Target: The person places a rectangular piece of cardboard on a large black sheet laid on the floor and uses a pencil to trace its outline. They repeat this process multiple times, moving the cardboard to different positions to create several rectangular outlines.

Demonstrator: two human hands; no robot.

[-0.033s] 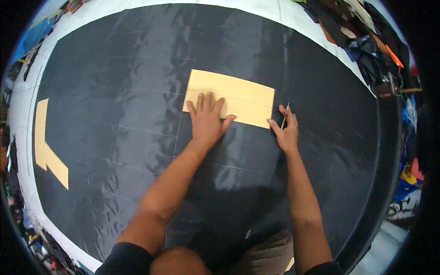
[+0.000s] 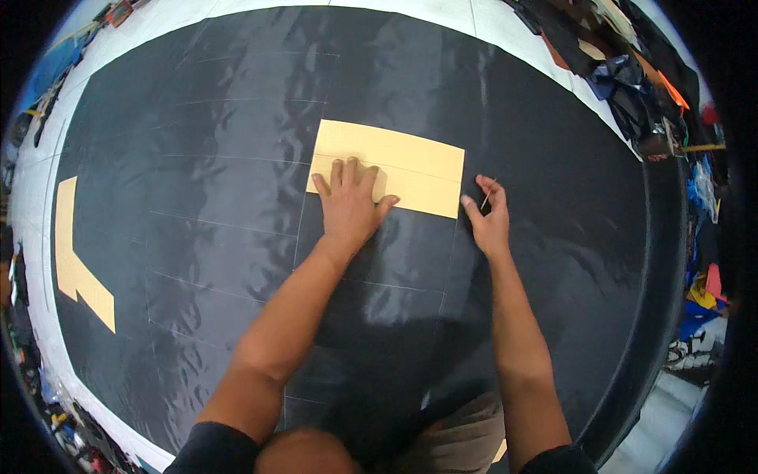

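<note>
Thin stick (image 2: 486, 198), apparently partly hidden

I can read no words, numbers or signs from here. The white bundle (image 2: 695, 353) at the far right bears bold dark marks (whether they are letters, I can't tell; they're too small and bent). The black sheet (image 2: 553, 276) carries thin pale strokes (image 2: 225, 223), none of them forming legible writing.

Pale glare streaking the black sheet (image 2: 403, 254), dark shadow toward the lower edge, fisheye bending, blackened corners
</note>
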